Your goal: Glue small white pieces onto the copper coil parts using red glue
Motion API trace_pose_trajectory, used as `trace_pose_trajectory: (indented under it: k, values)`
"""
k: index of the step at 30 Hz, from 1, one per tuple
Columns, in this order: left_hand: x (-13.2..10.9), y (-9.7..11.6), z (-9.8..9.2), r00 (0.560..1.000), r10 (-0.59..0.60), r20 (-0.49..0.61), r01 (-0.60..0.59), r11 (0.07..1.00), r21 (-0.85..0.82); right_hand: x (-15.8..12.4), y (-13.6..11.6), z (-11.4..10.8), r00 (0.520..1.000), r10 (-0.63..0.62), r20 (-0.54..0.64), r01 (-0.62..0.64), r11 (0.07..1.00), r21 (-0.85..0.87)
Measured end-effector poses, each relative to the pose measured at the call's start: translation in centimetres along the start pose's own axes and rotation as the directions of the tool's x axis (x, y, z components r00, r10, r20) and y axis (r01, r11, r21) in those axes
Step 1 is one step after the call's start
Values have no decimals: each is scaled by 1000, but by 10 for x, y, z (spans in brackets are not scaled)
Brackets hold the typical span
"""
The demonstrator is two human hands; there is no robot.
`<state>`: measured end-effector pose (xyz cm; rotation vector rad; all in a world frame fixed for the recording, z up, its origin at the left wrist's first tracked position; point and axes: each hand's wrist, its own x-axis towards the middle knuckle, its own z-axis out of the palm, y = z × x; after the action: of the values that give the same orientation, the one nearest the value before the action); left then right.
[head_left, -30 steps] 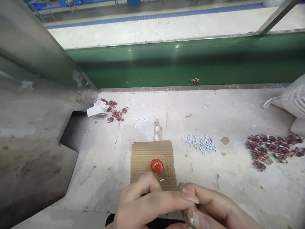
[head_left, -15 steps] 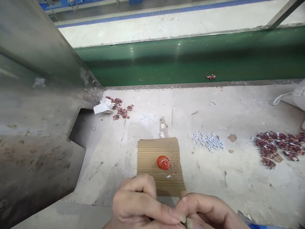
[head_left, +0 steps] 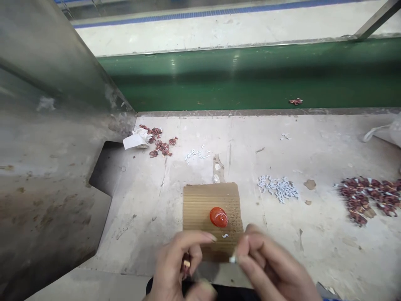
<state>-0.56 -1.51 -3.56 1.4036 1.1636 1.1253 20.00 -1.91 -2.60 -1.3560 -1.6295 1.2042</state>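
At the bottom centre of the frame the left hand (head_left: 178,267) is curled, its thumb and fingers drawn in around a small dark red piece (head_left: 186,264) with a pale tip, which shows between thumb and forefinger; the forefinger stretches right over the near edge of the cardboard (head_left: 200,202). The right hand (head_left: 269,267), just right of it at the bottom, is blurred; its thumb and forefinger are pressed together on a tiny white bit (head_left: 232,259). The two hands are near each other but apart, with a gap between them over the cardboard's near edge.

The cardboard lies flat on the grey bench (head_left: 156,200) in the lower middle of the frame. On it, right of centre, sits a glossy red blob (head_left: 218,217), and just below that lies a small white clip (head_left: 225,236), loose, between the blob and the hands.

To the right of the cardboard is a heap of white clips (head_left: 278,187); further right, at the frame's edge, a heap of dark red pieces (head_left: 366,198). In the upper left of the bench, a smaller scatter of red pieces (head_left: 158,142) lies beside a crumpled white scrap (head_left: 135,139), with a few more white clips (head_left: 196,154) right of it. Across the upper frame runs a green belt (head_left: 250,79), with one red piece (head_left: 295,101) on it near its front edge. A grey metal housing (head_left: 46,146) fills the left side.
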Motion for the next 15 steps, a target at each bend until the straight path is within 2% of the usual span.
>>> trace_pose_trajectory:
  k: [2,3,7,10,13,15]
  values:
    - [-1,-3,-16,993,-59,-98,76,981,179,16,10,-16,990,-135,52,144,927,-346]
    - [-1,-5,-25,990,-87,-115,114,959,258,23,14,-23,981,-172,94,196,870,-452]
    - [1,-4,-56,976,-217,-14,198,856,477,38,20,-35,950,-195,244,302,771,-561]
    - [0,-3,-66,966,-258,-10,228,837,498,38,19,-34,917,-201,344,381,693,-612]
    - [0,-5,-68,976,-209,-69,218,883,415,36,19,-34,880,-190,435,457,584,-671]
    - [2,-6,-67,982,-159,-105,186,925,331,36,20,-35,868,-180,463,479,550,-685]
